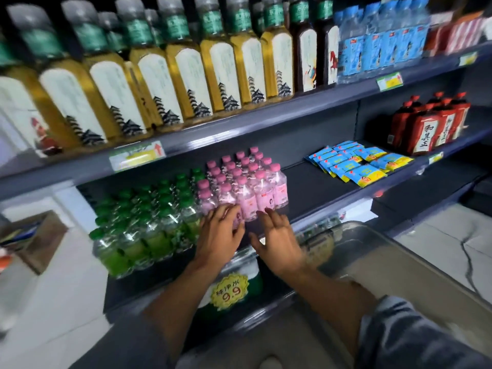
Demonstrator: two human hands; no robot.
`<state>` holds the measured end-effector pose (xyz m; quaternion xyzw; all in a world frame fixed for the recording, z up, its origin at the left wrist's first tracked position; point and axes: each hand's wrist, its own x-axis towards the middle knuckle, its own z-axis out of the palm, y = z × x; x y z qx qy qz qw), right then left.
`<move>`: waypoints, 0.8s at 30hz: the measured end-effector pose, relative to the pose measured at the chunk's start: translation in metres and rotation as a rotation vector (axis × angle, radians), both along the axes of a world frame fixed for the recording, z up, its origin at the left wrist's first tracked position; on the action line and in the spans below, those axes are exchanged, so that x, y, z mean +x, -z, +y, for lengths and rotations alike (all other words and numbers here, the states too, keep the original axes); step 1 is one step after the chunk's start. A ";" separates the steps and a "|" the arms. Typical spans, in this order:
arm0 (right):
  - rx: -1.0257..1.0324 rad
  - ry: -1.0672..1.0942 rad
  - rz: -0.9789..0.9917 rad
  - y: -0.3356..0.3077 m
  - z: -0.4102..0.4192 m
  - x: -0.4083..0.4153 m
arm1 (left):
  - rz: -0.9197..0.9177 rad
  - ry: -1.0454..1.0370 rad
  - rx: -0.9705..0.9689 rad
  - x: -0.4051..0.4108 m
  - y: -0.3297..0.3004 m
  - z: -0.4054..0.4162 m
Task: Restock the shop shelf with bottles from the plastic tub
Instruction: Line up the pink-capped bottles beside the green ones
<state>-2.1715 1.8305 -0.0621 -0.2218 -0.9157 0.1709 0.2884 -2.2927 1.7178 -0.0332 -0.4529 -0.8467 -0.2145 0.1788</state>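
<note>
Several small pink-capped bottles (247, 182) stand in rows on the middle shelf (319, 190), to the right of several green-capped bottles (149, 219). My left hand (219, 233) grips a pink bottle (237, 219) at the front of the pink group. Just right of it my right hand (277, 241) hovers with fingers spread and holds nothing, its fingertips near the front pink bottles. The grey plastic tub (415, 265) sits low at the right, under my right forearm; its contents are hidden.
The upper shelf (266, 121) carries tall yellow tea bottles (186, 75), dark bottles and blue packs. Blue-yellow sachets (359, 166) and red bottles (426, 126) lie further right on the middle shelf. A yellow 9.9 price tag (230, 290) hangs below. A cardboard box (34, 235) is at the left.
</note>
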 end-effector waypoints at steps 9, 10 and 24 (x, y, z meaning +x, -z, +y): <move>-0.006 -0.274 -0.052 0.010 -0.119 -0.030 | -0.093 -0.166 0.019 0.001 0.020 -0.153; -0.008 -0.308 -0.056 0.014 -0.128 -0.034 | -0.092 -0.189 0.023 -0.001 0.023 -0.166; -0.206 -0.634 -0.207 0.168 -0.254 -0.070 | -0.281 -0.384 -0.020 -0.018 0.186 -0.297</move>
